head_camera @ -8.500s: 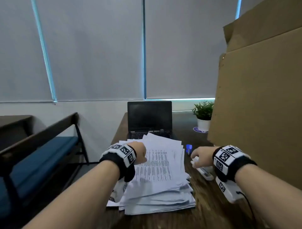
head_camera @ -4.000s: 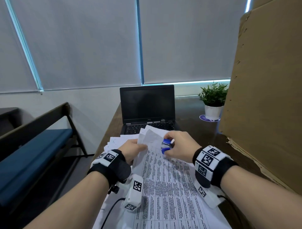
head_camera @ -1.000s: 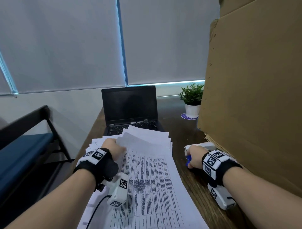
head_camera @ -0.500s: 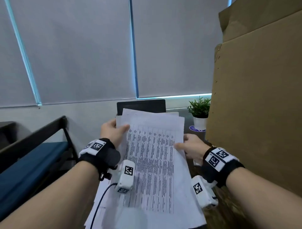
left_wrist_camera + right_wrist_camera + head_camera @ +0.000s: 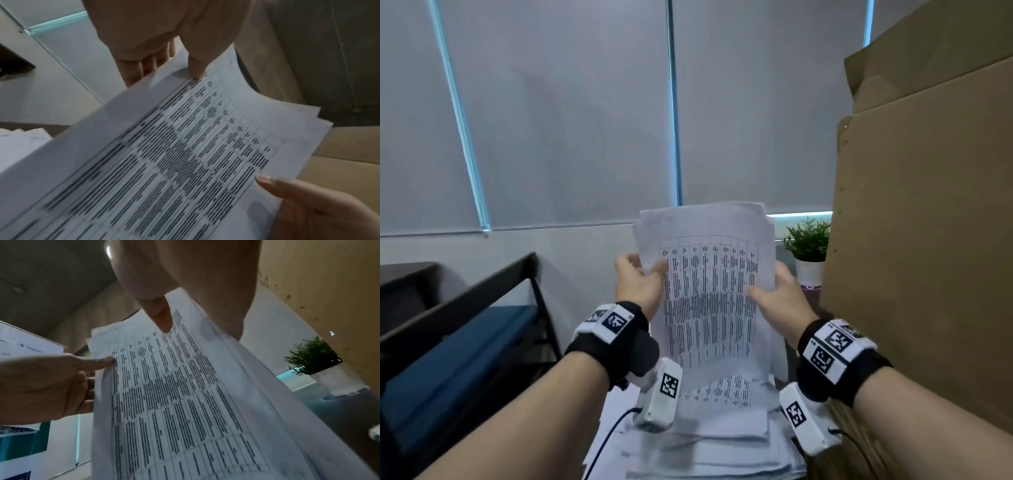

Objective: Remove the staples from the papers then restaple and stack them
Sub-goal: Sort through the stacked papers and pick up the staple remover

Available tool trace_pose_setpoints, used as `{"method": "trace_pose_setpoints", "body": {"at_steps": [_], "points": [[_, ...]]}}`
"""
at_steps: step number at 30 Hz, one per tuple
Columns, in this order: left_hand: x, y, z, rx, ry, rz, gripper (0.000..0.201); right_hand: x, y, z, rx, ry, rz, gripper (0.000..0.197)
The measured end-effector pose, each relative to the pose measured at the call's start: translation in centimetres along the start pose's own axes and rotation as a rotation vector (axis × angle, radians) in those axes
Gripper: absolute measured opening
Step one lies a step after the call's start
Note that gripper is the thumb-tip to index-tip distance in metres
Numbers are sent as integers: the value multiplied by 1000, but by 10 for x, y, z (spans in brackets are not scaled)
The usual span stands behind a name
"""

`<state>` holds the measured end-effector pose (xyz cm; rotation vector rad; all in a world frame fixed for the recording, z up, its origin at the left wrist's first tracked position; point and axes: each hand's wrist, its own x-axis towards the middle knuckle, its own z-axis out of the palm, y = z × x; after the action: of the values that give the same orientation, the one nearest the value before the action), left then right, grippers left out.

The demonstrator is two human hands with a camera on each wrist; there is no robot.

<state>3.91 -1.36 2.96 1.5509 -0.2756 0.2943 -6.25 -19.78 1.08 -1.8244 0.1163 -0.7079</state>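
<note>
Both hands grip printed sheaf (image 5: 709,291) upright above paper stack (image 5: 698,445): left hand (image 5: 638,284) pinches left edge, right hand (image 5: 779,301) right edge.

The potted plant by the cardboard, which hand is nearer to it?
Right. The right hand grips the papers' edge just beside the potted plant; the left hand holds the far edge.

Printed table on the held sheets (image 5: 709,291) blurred, illegible; fingers behind them hidden.
</note>
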Motion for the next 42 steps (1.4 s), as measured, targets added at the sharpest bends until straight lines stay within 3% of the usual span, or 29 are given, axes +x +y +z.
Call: {"method": "trace_pose_setpoints", "body": {"at_steps": [2, 6, 9, 13, 16, 20, 24, 30, 33, 38, 42], "points": [[-3, -10, 0, 39, -41, -47, 39, -2, 4, -2, -32, -3, 37, 42], [-5, -10, 3, 4, -108, 2, 41, 1, 3, -4, 33, 54, 29, 41], [-12, -13, 10, -7, -190, -9, 49, -3, 6, 0, 15, 1, 30, 41], [-8, -19, 11, -101, -99, -39, 44, -5, 10, -6, 119, 116, 36, 37], [-7, -22, 12, -21, -116, 3, 28, -5, 13, -7, 52, 58, 25, 25], [-4, -17, 13, -70, -56, 54, 13, 1, 12, -12, 118, 211, 8, 5], [-12, -26, 14, 41, -132, 9, 8, -4, 22, -11, -23, 66, 59, 17], [-16, -14, 16, -97, 0, 143, 15, -4, 12, -11, 67, 210, -57, 17], [-18, -17, 16, 28, -77, 107, 18, -7, 14, -8, -27, 77, 4, 24], [-25, -61, 8, 435, -305, -170, 24, -22, 52, -12, -389, -297, 324, 53], [-30, -78, 2, 610, -515, -278, 20, -27, 67, -20, -530, -413, 402, 33]]}}
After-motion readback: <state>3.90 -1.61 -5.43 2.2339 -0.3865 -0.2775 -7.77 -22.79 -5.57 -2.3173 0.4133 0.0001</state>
